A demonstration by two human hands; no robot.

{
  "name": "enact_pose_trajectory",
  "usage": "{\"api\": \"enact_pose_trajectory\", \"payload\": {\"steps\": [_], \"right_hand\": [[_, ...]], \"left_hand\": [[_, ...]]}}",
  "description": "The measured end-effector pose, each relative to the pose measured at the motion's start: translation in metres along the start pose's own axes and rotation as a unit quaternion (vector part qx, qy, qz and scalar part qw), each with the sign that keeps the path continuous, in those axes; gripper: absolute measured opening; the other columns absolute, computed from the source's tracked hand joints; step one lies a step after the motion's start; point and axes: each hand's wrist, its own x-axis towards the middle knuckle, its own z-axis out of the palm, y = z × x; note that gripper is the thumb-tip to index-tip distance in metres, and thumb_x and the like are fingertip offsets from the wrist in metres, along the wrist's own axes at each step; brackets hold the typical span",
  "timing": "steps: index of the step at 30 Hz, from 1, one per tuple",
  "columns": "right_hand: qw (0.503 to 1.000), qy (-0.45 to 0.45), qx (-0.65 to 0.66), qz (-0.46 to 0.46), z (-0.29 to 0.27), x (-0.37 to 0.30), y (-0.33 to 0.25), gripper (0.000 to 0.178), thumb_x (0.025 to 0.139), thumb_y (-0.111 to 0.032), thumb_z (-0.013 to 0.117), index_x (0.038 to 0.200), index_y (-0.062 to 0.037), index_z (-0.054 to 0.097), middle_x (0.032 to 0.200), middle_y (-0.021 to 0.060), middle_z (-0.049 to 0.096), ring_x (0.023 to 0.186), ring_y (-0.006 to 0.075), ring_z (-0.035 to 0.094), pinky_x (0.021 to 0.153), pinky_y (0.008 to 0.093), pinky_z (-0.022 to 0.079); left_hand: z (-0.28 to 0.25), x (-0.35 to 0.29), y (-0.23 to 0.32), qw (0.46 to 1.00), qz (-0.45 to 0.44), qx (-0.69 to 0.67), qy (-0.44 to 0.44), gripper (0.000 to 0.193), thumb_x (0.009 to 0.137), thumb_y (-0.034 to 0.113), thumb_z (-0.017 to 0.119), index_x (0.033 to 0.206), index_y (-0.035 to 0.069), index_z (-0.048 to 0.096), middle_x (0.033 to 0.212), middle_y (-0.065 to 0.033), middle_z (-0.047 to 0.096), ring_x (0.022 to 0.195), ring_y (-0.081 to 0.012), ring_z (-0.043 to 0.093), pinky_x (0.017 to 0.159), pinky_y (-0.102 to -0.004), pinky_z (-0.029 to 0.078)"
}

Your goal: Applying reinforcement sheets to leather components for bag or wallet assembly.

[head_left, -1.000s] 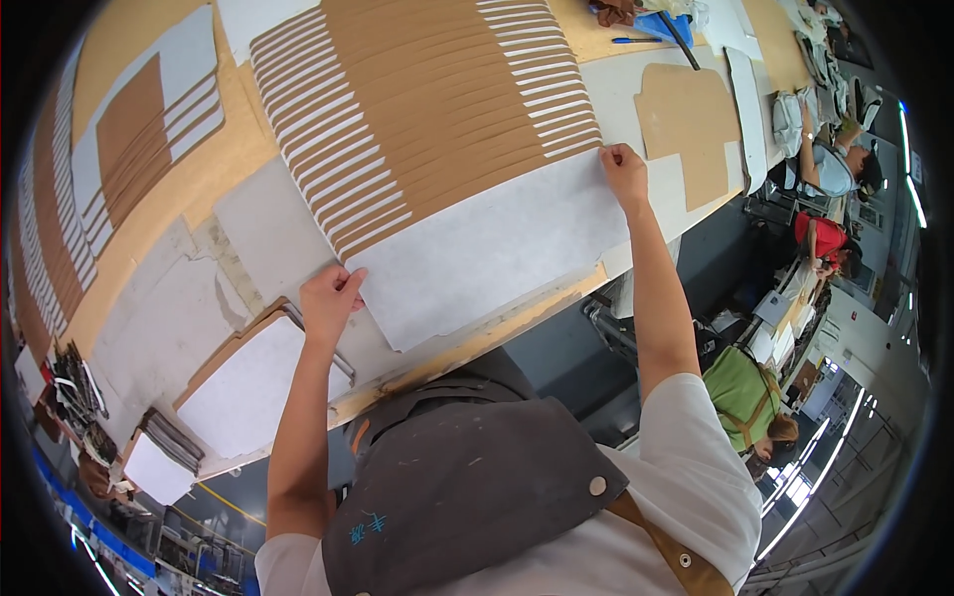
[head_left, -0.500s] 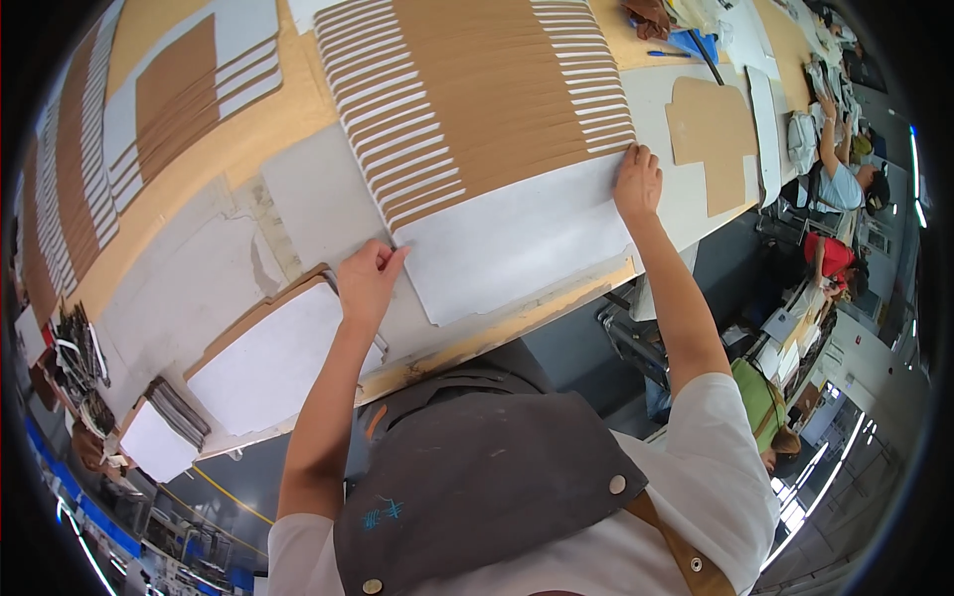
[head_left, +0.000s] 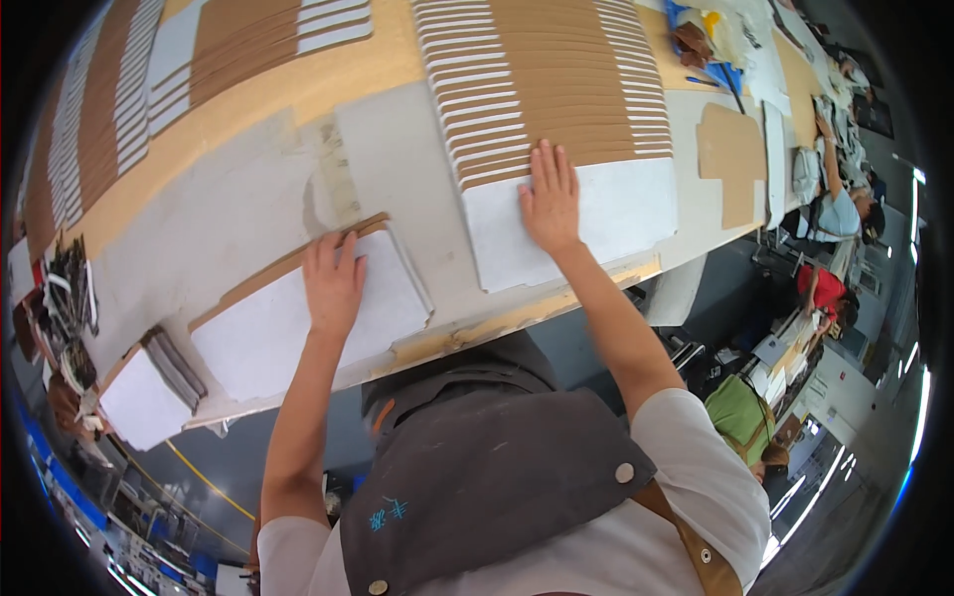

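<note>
Lying under the hands (head_left: 334, 285) are stacked sheets (head_left: 260, 348), left, and fanned panels (head_left: 564, 84), right.

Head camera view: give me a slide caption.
Left hand at a stack of sheets, right hand on overlapping brown and white sheets.

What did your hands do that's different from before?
The left hand left the fanned stack's left edge and moved left onto the white-topped pile. The right hand let go of the right edge and slid inward, now spread over the front sheet. The fanned stack and brown T-shaped piece stayed put.
</note>
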Motion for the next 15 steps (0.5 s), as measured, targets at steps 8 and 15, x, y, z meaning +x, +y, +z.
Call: {"api": "enact_pose_trajectory", "payload": {"steps": [8,15], "right_hand": [[0.943,0.013,0.290,-0.165,-0.029,-0.001,-0.103,0.037,0.076,-0.008,0.058,0.112,-0.0015,0.050,0.113,0.0125,0.050,0.104,0.0328,0.045,0.086,0.0401,0.038],[0.900,-0.054,0.400,-0.164,-0.026,-0.014,-0.173,0.010,0.072,-0.009,0.061,0.081,-0.0045,0.061,0.076,0.0091,0.058,0.069,0.0269,0.055,0.059,0.0357,0.045]], "left_hand": [[-0.004,0.009,-0.009,0.992,0.044,-0.081,0.083,0.013,0.068,0.005,0.065,0.079,0.004,0.059,0.082,-0.0058,0.054,0.083,-0.0254,0.050,0.076,-0.0373,0.039],[-0.044,0.006,-0.027,0.979,0.071,-0.189,0.001,0.020,0.067,0.009,0.068,0.084,0.006,0.058,0.080,-0.0050,0.057,0.080,-0.0238,0.053,0.081,-0.0368,0.039]]}}
